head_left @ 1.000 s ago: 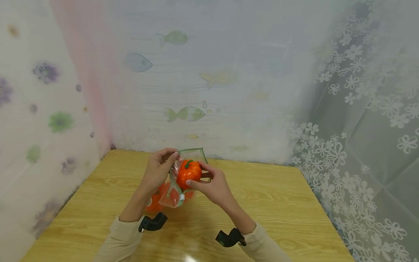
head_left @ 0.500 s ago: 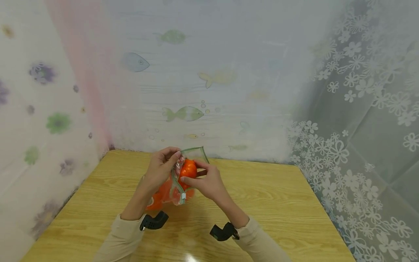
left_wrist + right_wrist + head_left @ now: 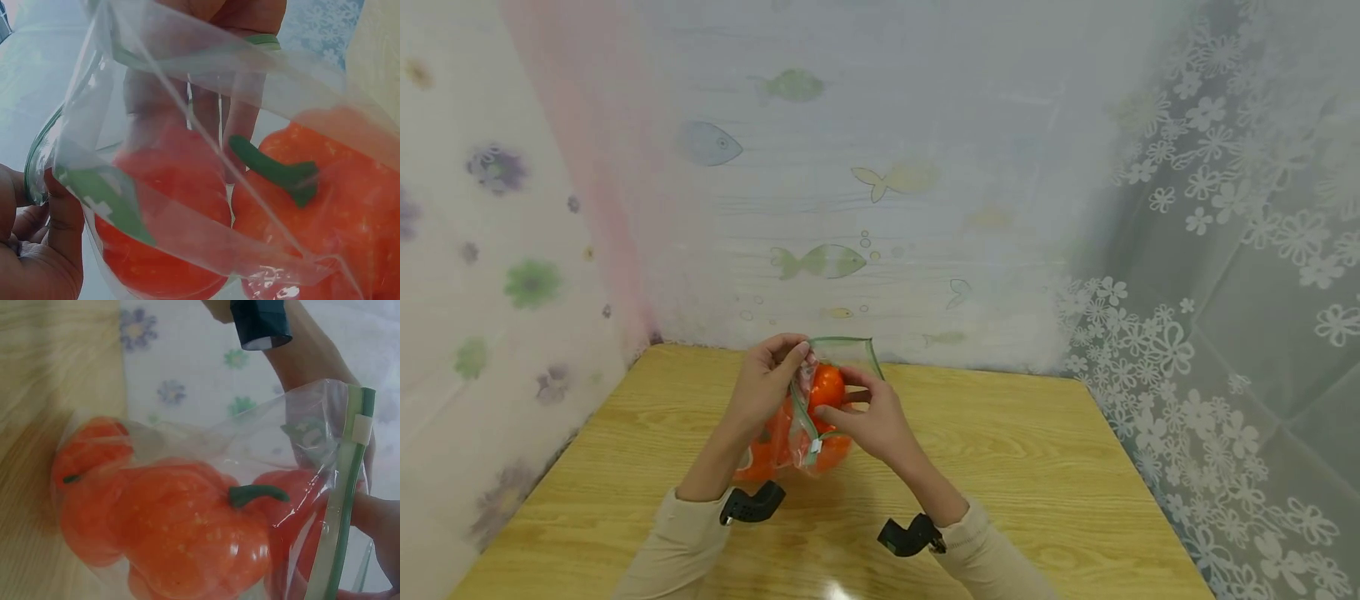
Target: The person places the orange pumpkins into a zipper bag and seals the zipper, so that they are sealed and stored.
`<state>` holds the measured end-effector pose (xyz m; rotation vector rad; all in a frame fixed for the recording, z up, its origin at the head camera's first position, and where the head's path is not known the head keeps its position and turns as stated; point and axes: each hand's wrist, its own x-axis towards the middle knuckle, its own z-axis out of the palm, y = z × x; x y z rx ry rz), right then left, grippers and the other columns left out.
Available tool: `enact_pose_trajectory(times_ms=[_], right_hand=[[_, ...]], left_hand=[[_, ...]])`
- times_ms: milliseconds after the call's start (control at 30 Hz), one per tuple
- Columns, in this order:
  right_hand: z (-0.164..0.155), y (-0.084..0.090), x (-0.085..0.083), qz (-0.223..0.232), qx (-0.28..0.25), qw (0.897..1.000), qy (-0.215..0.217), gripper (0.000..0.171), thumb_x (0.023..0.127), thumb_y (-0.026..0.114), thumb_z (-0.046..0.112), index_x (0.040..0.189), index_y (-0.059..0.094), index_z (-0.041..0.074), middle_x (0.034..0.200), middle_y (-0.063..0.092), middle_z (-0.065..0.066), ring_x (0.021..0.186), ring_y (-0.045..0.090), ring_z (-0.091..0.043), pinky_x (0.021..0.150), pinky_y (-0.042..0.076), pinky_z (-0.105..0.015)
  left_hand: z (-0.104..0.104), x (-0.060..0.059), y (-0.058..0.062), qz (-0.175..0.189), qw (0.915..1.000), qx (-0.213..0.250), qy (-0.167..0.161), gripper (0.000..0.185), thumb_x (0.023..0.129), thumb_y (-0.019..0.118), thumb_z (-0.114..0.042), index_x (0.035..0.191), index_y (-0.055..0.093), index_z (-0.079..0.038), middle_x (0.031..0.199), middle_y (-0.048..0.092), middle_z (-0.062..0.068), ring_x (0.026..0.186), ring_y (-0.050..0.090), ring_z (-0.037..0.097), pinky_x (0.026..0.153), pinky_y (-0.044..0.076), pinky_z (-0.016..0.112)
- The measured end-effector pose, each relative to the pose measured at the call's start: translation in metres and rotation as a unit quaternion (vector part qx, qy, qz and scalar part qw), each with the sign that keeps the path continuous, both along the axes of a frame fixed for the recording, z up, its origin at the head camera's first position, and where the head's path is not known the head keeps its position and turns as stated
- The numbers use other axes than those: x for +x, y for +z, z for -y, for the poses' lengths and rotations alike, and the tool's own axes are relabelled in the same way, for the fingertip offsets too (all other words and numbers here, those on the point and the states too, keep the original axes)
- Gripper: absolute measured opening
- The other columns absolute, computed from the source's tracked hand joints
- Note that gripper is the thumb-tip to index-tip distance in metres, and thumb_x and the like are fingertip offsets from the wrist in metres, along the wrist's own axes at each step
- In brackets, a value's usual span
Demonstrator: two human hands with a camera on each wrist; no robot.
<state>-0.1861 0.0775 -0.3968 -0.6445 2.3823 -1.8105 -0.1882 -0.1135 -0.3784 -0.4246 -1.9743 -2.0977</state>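
Note:
A clear zip bag (image 3: pixel 842 350) with a green-edged mouth and a white slider (image 3: pixel 816 446) is held up above the table. My left hand (image 3: pixel 763 383) pinches the bag's rim at its far left corner. In the bag's mouth is an orange-red bell pepper (image 3: pixel 827 387), which my right hand (image 3: pixel 874 417) grips with the thumb on the near side and fingers behind. More bell peppers lie lower in the bag; one orange pepper (image 3: pixel 194 537) shows a green stem. In the left wrist view, the right hand's fingers (image 3: pixel 206 106) show through the plastic, behind the gripped pepper (image 3: pixel 169 256).
The wooden table (image 3: pixel 1000 467) extends on both sides of the hands. Behind it hangs a fish-print curtain (image 3: pixel 887 208), with flowered curtains on the left and right. Each wrist wears a black camera mount (image 3: pixel 752 502).
My right hand has moved the pepper left and down, deeper into the bag's mouth, and its stem is no longer visible in the head view. My left hand has kept its hold.

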Motion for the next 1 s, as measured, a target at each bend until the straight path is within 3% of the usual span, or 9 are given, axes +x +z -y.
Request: enact_pose_trajectory(times_ms=[167,333,667,867,1000], right_hand=[[0.001,0.000,0.001,-0.011,0.001,1.000,-0.003,0.058,0.092,0.077,0.019,0.144,0.054,0.003,0.139,0.057,-0.016,0.115,0.061,-0.035,0.083,0.063,-0.040],[0.003,-0.001,0.000,-0.024,0.008,0.999,-0.033,0.058,0.091,0.080,0.020,0.141,0.056,0.003,0.136,0.058,-0.016,0.114,0.062,-0.034,0.087,0.062,-0.040],[-0.002,0.003,0.004,-0.065,-0.034,0.996,-0.040,0.050,0.092,0.078,0.013,0.136,0.059,0.000,0.137,0.058,-0.017,0.113,0.063,-0.035,0.092,0.060,-0.036],[-0.017,0.006,-0.008,-0.143,-0.117,0.981,-0.057,0.031,0.095,0.071,0.003,0.125,0.065,-0.002,0.124,0.063,-0.019,0.104,0.065,-0.028,0.086,0.060,-0.027],[-0.030,0.005,-0.024,-0.196,-0.139,0.968,-0.069,0.025,0.097,0.067,0.000,0.121,0.065,-0.005,0.118,0.065,-0.021,0.101,0.064,-0.025,0.086,0.058,-0.025]], left_hand=[[0.001,0.000,-0.001,0.008,1.0000,0.005,0.001,0.027,0.108,0.050,-0.010,0.119,0.058,0.014,0.088,0.064,0.001,0.061,0.060,0.008,0.058,0.056,0.018],[0.000,0.000,-0.001,0.009,0.9999,0.006,-0.002,0.027,0.108,0.051,-0.010,0.119,0.058,0.014,0.087,0.064,0.002,0.060,0.060,0.009,0.058,0.056,0.020],[0.003,-0.001,0.000,0.021,0.9997,0.012,-0.005,0.029,0.108,0.051,-0.011,0.121,0.057,0.014,0.087,0.064,0.001,0.059,0.059,0.009,0.057,0.057,0.020],[0.005,0.002,0.001,0.021,0.9996,0.014,-0.013,0.030,0.108,0.052,-0.013,0.123,0.057,0.013,0.088,0.065,0.001,0.059,0.060,0.009,0.056,0.056,0.021],[0.007,0.004,0.000,0.017,0.9997,0.007,-0.015,0.031,0.108,0.053,-0.016,0.123,0.058,0.011,0.088,0.066,0.001,0.060,0.061,0.009,0.056,0.057,0.022]])
